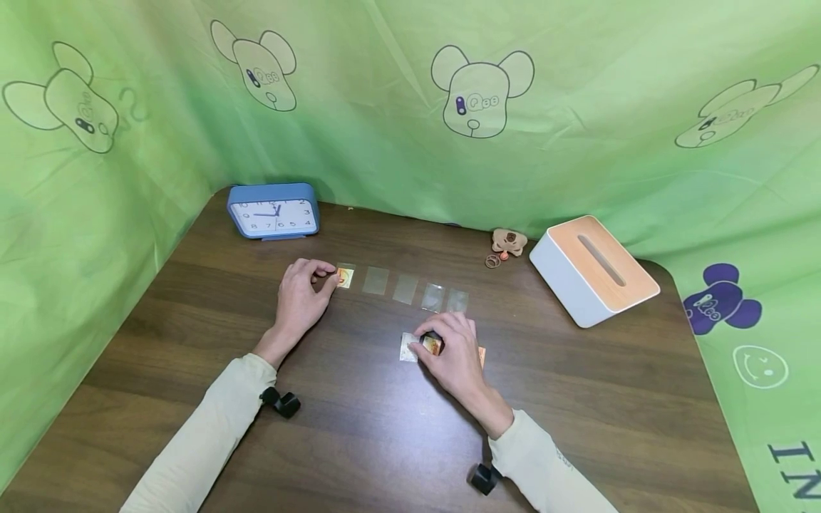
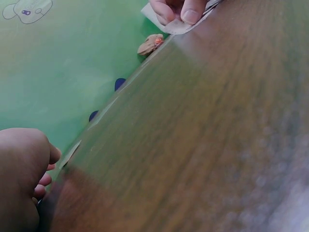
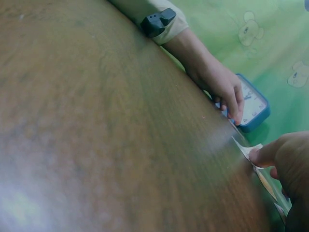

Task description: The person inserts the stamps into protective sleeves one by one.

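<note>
In the head view my left hand [image 1: 301, 296] has its thumb and index fingertips at the left edge of a small square yellow-orange picture card [image 1: 346, 278], which overlaps a clear sleeve. The left wrist view shows a thin raised edge [image 2: 72, 153] by that thumb. My right hand [image 1: 454, 354] pinches a small whitish card [image 1: 407, 348] between thumb and fingers; it bends at the thumb in the right wrist view. Under the right hand lie an orange-brown card [image 1: 432, 346] and another orange card [image 1: 482, 355], both partly hidden.
Several clear sleeves [image 1: 375, 281] lie in a row between the hands and the back of the brown table [image 1: 359, 442]. A blue clock [image 1: 274, 211] stands at the back left. At the right are a brown bear-shaped trinket [image 1: 509, 241] and a white tissue box with wooden lid [image 1: 593, 267].
</note>
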{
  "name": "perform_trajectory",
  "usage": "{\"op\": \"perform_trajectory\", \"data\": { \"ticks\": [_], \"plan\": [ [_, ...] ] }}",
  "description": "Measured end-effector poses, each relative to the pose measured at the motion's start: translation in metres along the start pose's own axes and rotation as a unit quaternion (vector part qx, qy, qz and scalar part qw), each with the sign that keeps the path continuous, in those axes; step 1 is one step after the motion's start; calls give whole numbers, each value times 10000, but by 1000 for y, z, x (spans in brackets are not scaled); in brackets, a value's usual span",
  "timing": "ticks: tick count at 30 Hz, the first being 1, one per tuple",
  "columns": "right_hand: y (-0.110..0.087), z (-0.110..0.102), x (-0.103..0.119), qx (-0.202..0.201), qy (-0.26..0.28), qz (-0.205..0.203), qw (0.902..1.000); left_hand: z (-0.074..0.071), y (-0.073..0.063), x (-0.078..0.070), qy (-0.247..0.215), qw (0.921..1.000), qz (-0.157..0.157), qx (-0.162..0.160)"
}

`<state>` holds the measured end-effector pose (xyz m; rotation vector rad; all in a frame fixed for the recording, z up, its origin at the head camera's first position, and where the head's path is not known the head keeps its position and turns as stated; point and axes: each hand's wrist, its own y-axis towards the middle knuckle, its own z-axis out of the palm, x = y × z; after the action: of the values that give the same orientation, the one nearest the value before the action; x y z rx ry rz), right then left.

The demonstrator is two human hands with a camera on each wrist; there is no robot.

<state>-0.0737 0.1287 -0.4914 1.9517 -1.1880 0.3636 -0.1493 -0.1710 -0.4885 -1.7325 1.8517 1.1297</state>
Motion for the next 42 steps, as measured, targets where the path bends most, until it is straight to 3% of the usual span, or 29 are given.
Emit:
{"op": "perform_trajectory", "data": {
  "ticks": [14,24,35,42],
  "plan": [
    [0,1,0,-258,392,29,9989,0,-1,-2,87,9999,138,-41],
    [0,2,1,-343,372,42,9987,6,-5,-7,195,9965,780,-245],
    [0,2,-1,-589,533,78,9968,16,-7,-16,279,9940,1040,164],
    [-3,10,-16,-625,679,167,9956,23,-5,-21,599,9901,1218,351]
  ]
}}
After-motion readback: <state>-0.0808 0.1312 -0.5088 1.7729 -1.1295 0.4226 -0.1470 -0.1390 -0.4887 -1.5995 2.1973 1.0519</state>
